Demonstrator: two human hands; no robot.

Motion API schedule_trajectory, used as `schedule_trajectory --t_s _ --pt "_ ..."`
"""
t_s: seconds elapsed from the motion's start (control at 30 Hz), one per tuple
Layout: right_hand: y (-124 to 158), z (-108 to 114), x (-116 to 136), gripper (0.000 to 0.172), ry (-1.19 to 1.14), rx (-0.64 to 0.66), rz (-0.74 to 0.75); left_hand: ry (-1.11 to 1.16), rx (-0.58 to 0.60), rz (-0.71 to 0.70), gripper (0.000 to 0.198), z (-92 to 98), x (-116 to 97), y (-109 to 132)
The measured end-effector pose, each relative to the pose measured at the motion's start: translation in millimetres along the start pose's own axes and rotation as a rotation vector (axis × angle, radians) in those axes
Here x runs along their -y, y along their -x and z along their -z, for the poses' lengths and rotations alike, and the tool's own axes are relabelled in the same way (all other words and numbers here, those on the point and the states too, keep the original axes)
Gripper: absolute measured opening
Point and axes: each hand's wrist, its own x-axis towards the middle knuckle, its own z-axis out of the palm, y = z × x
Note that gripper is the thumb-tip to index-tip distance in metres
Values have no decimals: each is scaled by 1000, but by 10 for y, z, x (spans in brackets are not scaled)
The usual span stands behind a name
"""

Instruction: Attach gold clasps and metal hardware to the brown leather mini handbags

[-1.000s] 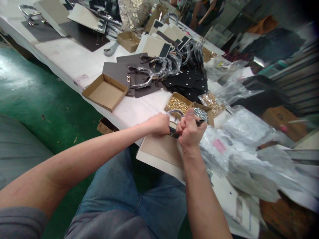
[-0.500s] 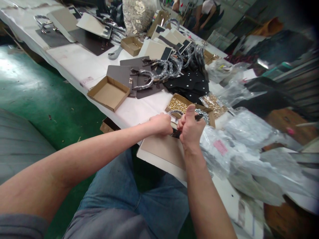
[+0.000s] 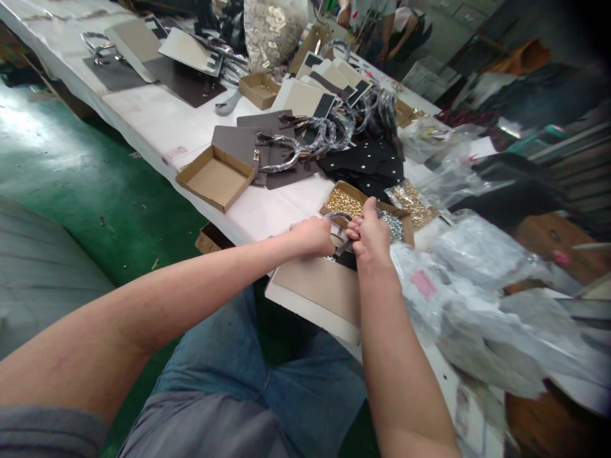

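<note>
A beige panel (image 3: 315, 283) with a pale edge and a dark band at its far end lies at the table's front edge, over my lap. My left hand (image 3: 312, 236) is closed in a fist at the panel's far end; what its fingers hold is hidden. My right hand (image 3: 373, 234) is wrapped around a dark grey bar-like tool (image 3: 344, 247), whose lower end points down-left at the dark band. A curved, plastic-wrapped handle (image 3: 338, 215) shows just beyond the hands. Behind them stands a box of gold studs (image 3: 344, 202) and silver studs (image 3: 392, 224).
An open cardboard box (image 3: 216, 179) sits at the table edge, left. Beyond lie brown panels with wrapped handles (image 3: 281, 166) and black studded pieces (image 3: 365, 165). Clear plastic bags (image 3: 477, 254) crowd the right side. People (image 3: 396, 28) are at the far end.
The tool in my right hand has turned, so its end now shows down-left between my hands. My right fingers have shifted around it. The left hand stays at the panel; the view has shifted slightly.
</note>
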Motion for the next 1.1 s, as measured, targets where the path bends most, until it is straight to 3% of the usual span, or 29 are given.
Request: schedule_trajectory --t_s 0.4,0.7,0.9,1.1 --pt "44 -290 -10 71 203 37 -66 64 -58 4 58 -106 85 -61" --pt "421 -227 26 64 152 114 281 74 -30 18 71 -62 55 -37" --pt "838 -192 -27 64 134 64 546 76 -54 -3 73 -72 66 0" --pt "977 -82 89 69 70 123 558 50 -46 -7 68 -70 64 20"
